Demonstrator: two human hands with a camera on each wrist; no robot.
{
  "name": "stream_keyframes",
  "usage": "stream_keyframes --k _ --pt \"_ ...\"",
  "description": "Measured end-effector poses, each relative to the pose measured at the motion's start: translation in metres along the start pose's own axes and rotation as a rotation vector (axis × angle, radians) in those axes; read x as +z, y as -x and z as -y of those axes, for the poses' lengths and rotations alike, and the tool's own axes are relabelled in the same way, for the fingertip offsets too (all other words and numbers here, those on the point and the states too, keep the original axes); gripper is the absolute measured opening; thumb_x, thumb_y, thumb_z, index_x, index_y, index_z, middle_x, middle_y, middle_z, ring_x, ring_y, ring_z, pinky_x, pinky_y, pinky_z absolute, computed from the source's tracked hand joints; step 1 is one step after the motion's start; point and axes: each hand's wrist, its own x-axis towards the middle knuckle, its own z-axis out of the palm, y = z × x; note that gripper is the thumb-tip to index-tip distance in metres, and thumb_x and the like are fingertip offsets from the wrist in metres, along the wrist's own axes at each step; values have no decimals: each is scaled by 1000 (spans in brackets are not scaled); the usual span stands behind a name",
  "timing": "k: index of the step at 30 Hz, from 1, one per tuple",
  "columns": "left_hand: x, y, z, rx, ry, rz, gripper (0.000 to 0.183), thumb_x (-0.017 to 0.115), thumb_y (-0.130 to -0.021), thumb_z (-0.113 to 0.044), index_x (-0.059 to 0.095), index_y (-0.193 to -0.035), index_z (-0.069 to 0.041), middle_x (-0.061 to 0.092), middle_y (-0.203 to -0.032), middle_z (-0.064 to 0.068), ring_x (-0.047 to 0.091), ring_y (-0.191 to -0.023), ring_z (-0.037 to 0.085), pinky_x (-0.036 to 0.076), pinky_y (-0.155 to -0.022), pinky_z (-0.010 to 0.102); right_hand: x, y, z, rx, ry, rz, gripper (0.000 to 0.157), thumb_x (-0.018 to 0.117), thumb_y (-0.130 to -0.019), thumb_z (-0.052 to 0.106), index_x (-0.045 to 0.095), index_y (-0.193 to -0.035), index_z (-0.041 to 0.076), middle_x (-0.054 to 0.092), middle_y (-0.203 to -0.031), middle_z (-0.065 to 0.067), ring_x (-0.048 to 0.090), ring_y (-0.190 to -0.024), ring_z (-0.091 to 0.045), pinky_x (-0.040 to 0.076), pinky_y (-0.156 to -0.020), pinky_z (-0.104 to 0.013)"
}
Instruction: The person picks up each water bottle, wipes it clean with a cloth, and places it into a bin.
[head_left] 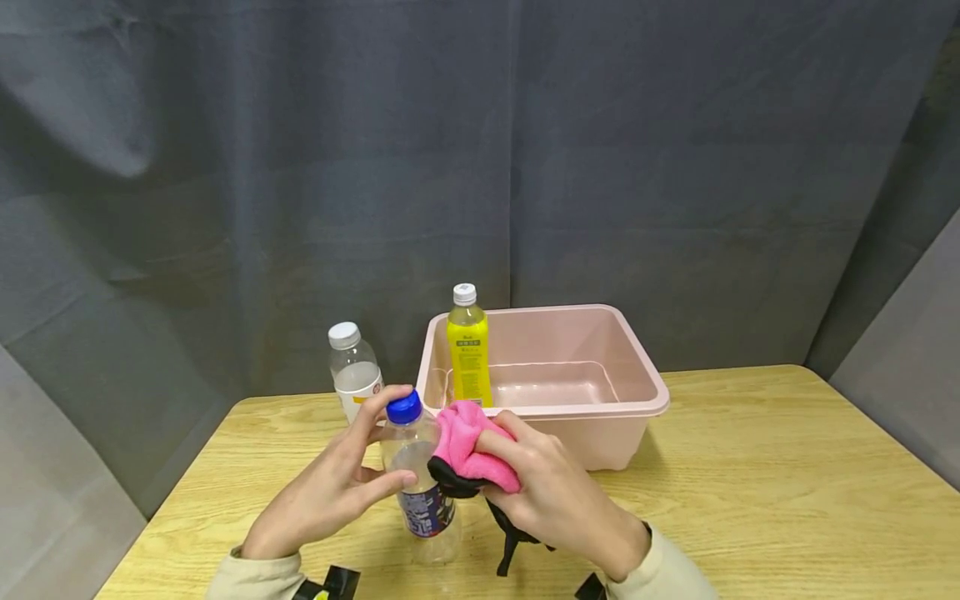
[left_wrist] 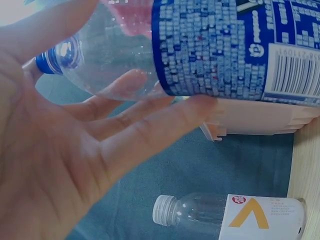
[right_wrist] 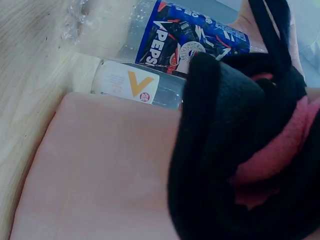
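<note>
A clear Pepsi bottle [head_left: 427, 510] with a blue cap stands upright at the front of the table. My left hand [head_left: 322, 492] holds it round its upper part, thumb on the near side and the index finger by the cap. In the left wrist view the other fingers lie along the far side of the bottle [left_wrist: 215, 47]. A bunched pink cloth [head_left: 468, 437] with a black edge and hanging black strap is gripped in my right hand [head_left: 551, 487], up against the bottle's right side. In the right wrist view the cloth [right_wrist: 215, 110] hides most of that hand.
Behind the hands is a pink plastic basin [head_left: 622, 408]. A bottle with a yellow label [head_left: 468, 358] stands upright inside it at the left. Left of the basin, a clear bottle with a white cap [head_left: 356, 367] stands on the wooden table [head_left: 765, 483]. Grey curtains [head_left: 637, 167] hang behind.
</note>
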Motion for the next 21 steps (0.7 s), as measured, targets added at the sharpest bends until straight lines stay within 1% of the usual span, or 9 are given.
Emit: stream_keyframes --k 4,7,9,11,13,15,17,21 --pt "0 0 1 -15 -8 -3 74 71 -96 -10 25 -152 -21 44 -144 27 55 -122 52 62 -74 36 2 5 -5 53 19 167 35 81 -75 -2 66 -100 17 54 -94 4 52 -73 -9 49 -65 -21" --pt "0 -1 1 -27 -14 -3 75 72 -95 -10 25 -152 -22 43 -145 25 55 -122 52 62 -74 38 7 10 -11 102 34 323 32 84 -76 3 67 -99 18 50 -88 6 48 -71 -8 45 -62 -19" --pt "0 -1 1 -30 -18 1 76 73 -95 -10 25 -152 -23 43 -146 25 54 -122 52 62 -74 39 13 14 -14 131 70 441 30 85 -77 8 67 -97 21 51 -87 7 49 -72 -7 45 -64 -21" --pt "0 -1 1 -18 -19 5 75 71 -96 -11 24 -152 -23 41 -147 27 54 -122 54 62 -73 41 20 18 -18 147 116 552 29 85 -76 8 69 -96 22 52 -85 9 49 -72 -7 44 -64 -23" --pt "0 -1 0 -5 -19 8 74 70 -96 -11 24 -152 -23 40 -147 29 54 -121 55 62 -72 41 27 22 -20 150 165 633 29 83 -75 6 71 -95 23 53 -84 10 49 -72 -6 43 -65 -24" --pt "0 -1 0 -1 -19 9 73 70 -97 -12 23 -153 -23 39 -147 29 53 -122 56 62 -71 41 32 26 -21 146 193 670 31 82 -72 3 72 -94 23 53 -83 11 48 -71 -5 43 -64 -23" --pt "0 -1 -1 -7 -18 7 73 70 -97 -12 23 -152 -24 40 -148 29 53 -122 55 62 -71 41 34 27 -21 145 202 670 33 81 -70 1 73 -94 23 53 -81 11 47 -70 -5 42 -62 -23" --pt "1 -1 -1 -13 -18 9 73 70 -97 -12 23 -152 -24 39 -149 28 53 -123 54 62 -72 42 34 26 -20 149 204 672 33 82 -71 2 73 -94 24 53 -81 11 47 -70 -5 42 -63 -23"
